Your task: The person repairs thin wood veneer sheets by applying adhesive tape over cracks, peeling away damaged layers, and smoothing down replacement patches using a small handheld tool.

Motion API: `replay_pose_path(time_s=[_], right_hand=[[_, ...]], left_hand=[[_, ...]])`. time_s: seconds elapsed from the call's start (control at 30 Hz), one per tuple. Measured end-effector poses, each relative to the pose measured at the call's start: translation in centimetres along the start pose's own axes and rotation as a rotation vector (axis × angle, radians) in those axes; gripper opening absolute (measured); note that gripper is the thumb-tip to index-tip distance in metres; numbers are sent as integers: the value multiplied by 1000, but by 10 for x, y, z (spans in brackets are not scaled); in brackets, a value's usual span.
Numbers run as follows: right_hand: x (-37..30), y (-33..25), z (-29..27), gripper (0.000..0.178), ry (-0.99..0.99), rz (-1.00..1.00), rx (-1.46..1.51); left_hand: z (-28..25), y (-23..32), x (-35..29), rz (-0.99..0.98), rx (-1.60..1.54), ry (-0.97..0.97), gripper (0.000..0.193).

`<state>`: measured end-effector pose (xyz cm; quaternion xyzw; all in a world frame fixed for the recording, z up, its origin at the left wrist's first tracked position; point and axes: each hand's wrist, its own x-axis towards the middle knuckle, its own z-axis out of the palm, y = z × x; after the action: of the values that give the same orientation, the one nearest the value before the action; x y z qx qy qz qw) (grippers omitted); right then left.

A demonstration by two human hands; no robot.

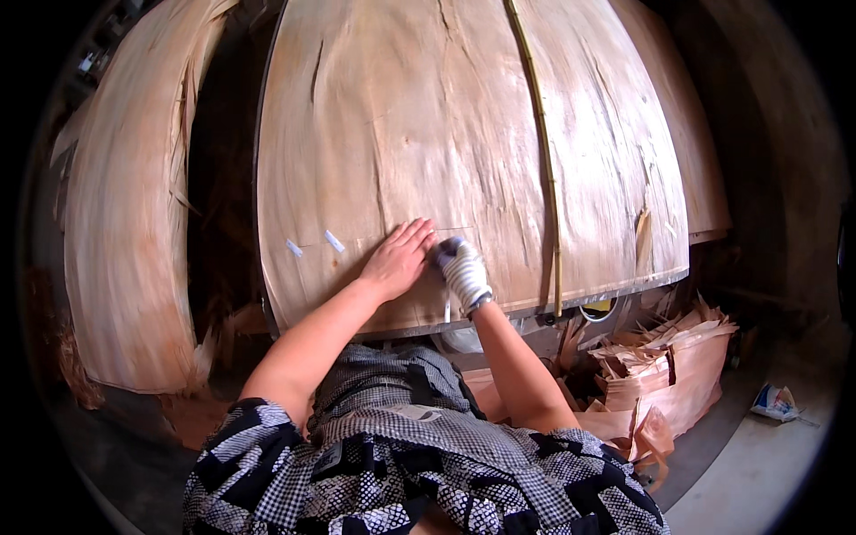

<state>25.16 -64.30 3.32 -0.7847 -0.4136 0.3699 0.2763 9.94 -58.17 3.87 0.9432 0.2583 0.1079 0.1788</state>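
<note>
A broad sheet of pale wood veneer (357, 134) lies before me, with cracks and creases running along it. My left hand (401, 259) is bare and rests flat on the sheet near its front edge, fingers stretched out and close together. Beside its fingertips, my right hand (463, 271), in a striped glove with dark fingers, is closed low against the veneer. What it grips, if anything, is hidden. Below that glove a narrow white strip (448, 310) shows near the front edge. Left of my left hand, two short pale tape pieces (334, 241) stick to the sheet.
A thin bamboo pole (544, 152) lies lengthwise across the veneer. Another veneer stack (125, 214) stands at the left, beyond a dark gap. At the lower right is a pile of torn veneer scraps (669, 374), with a small white-and-blue packet (776, 403) on the floor further right.
</note>
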Motion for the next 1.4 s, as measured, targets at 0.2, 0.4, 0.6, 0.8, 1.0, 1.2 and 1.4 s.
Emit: replay_pose_path(time_s=[0.2,0.4,0.6,0.8,1.0,1.2,1.4], right_hand=[[1,18,-70,9,-144,198,2],[-25,1,-58,5,-307,191,572],[-79,18,-7,10,-493,20,386],[-85,-6,51,19,-766,-106,141],[-58,-115,94,15,-674,-11,156],[-44,-195,172,12,-455,-3,403],[-34,-273,266,10,-451,-212,265]], left_hand=[[-8,10,18,-135,6,-23,40],[-20,-8,-39,-404,-37,274,37],[-52,-1,-150,-547,50,111,43],[-65,-17,-198,-600,-22,109,44],[-95,-74,-234,-515,-78,186,39],[-138,-178,-339,-519,-20,201,35],[-186,-268,-441,-725,1,321,30]])
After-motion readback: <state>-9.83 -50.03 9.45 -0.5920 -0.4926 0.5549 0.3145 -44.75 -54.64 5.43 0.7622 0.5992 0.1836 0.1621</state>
